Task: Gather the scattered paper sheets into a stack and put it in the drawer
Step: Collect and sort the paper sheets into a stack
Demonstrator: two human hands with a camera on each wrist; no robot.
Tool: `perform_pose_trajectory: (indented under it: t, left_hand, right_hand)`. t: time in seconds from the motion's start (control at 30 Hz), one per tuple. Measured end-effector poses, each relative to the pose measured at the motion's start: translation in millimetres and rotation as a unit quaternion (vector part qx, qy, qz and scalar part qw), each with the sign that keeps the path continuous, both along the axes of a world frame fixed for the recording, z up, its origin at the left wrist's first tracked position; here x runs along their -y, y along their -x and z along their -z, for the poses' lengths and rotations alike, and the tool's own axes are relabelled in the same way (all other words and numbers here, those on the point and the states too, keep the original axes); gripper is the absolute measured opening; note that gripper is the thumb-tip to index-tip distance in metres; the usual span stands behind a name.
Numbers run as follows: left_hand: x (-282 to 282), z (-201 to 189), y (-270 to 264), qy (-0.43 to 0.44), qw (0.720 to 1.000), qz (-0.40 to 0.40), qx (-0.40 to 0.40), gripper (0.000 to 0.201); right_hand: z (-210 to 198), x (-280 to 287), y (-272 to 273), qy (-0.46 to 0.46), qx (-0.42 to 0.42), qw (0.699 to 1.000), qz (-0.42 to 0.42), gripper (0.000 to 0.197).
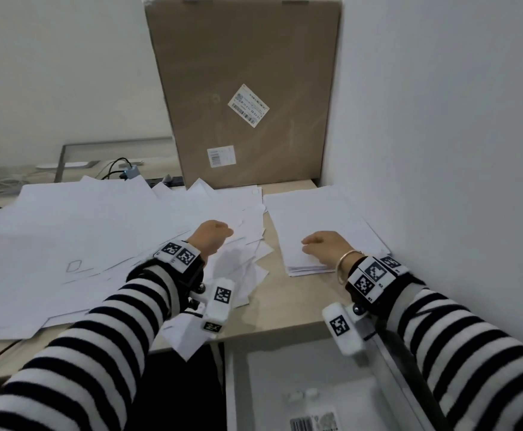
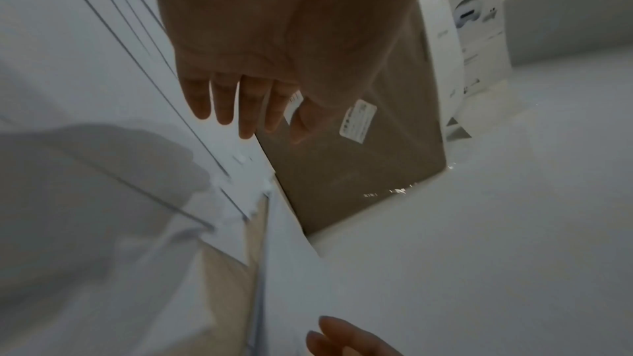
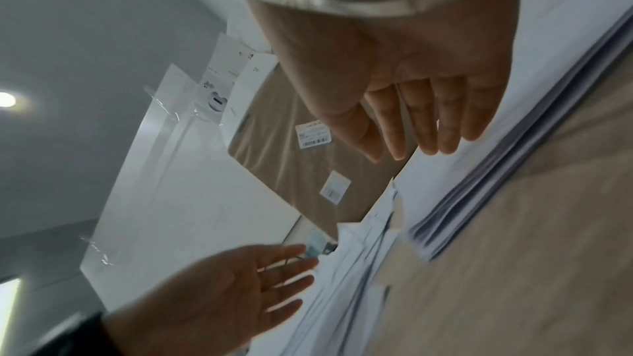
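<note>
Stack (image 1: 322, 225): squared on desk (image 1: 285, 318) by wall, right hand (image 1: 328, 247) over near end, fingers straight, holding nothing, likely steadying. Loose sheets (image 1: 76, 241): fanned left; left hand (image 1: 212, 236) above, fingers spread, empty. Drawer (image 1: 300, 384): open below, ready.

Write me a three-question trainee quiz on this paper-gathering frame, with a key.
1. True or false: the left hand grips a sheet.
2. Which hand is over the neat stack: A left, B right?
3. What stands upright behind the scattered sheets?

Key:
1. False; its fingers are straight and hold nothing.
2. B, the right hand.
3. A cardboard box.
</note>
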State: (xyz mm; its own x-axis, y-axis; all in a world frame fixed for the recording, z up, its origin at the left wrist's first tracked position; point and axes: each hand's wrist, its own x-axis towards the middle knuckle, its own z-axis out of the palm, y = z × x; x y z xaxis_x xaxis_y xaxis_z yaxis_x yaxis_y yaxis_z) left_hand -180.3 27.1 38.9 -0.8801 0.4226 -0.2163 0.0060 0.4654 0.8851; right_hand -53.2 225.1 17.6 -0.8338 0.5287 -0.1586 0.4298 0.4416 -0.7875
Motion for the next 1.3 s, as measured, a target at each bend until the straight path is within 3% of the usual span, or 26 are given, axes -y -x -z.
perform_pose_trajectory:
  t: [0.07,0.2,0.3,0.47,0.6,0.77,0.83,1.0,1.07,1.17,1.23,1.3]
  left_hand:
    - [36,1,3,0.029,0.998,-0.046,-0.02,0.01]
    - [97,7,5,0.127,0.987,-0.079,-0.064,0.031]
    - [126,8,4,0.185,0.977,-0.097,-0.047,0.011]
    - [140,21,-15,0.291,0.956,0.001,-0.022,0.058]
    - [134,35,-22,0.25,0.968,0.026,-0.001,0.071]
    - [141,41,-19,0.101,0.994,-0.036,0.019,0.072]
    - [148,39,-21,0.071,0.996,-0.036,0.029,0.071]
    - [165,29,-35,0.114,0.993,0.027,-0.027,0.077]
    - [167,28,-41,0.197,0.971,0.117,-0.065,0.092]
    - [159,34,-58,0.356,0.891,0.263,-0.102,0.118]
    - [148,44,-72,0.429,0.837,0.3,-0.158,0.125]
    - [139,51,-78,0.445,0.817,0.298,-0.213,0.115]
  right_hand:
    - [-1,26,9,0.034,0.012,0.999,-0.022,0.034]
    - [-3,71,18,0.111,0.056,0.991,-0.045,0.05]
    - [-2,97,24,0.143,0.064,0.986,-0.047,0.049]
    - [-9,117,31,0.159,0.087,0.983,-0.014,0.05]
    - [-13,113,33,0.131,0.104,0.986,-0.015,0.051]
    - [-17,111,29,0.145,0.12,0.982,-0.029,0.035]
    - [-19,111,28,0.141,0.123,0.982,-0.024,0.038]
    - [-22,116,24,0.178,0.108,0.978,-0.011,0.046]
    - [-19,115,23,0.181,0.104,0.978,0.001,0.047]
    - [-16,114,22,0.184,0.093,0.978,0.007,0.044]
    - [-17,113,18,0.188,0.092,0.978,0.002,0.039]
    - [-15,109,19,0.194,0.078,0.978,0.003,0.035]
